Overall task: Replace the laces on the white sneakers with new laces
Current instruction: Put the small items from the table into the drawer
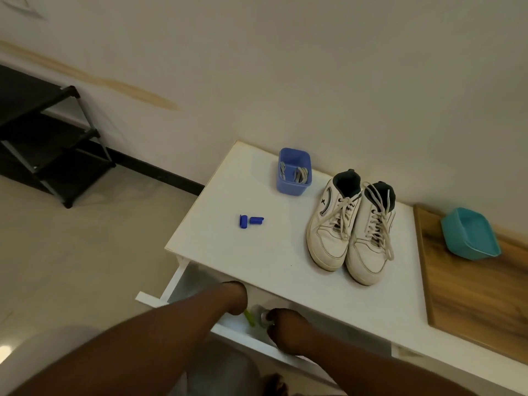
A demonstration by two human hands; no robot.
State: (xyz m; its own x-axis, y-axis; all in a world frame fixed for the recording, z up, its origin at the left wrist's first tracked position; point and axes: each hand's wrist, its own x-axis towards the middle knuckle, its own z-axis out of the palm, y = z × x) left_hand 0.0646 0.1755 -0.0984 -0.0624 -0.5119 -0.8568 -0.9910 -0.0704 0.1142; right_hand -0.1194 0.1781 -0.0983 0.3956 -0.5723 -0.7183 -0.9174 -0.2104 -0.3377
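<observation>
Your white sneakers sit side by side right of centre on the worktop, cream laces loose. Both hands reach into the open drawer; finger grip unclear.

Looks like a home, likely an entryway or a plain room. Shown by a black tiered shoe rack standing on the pale tiled floor against a stained off-white wall with a dark skirting board. Backed up by a white worktop with an open drawer, bearing worn white sneakers, a blue bin of laces, a wooden board and a teal bowl.
</observation>
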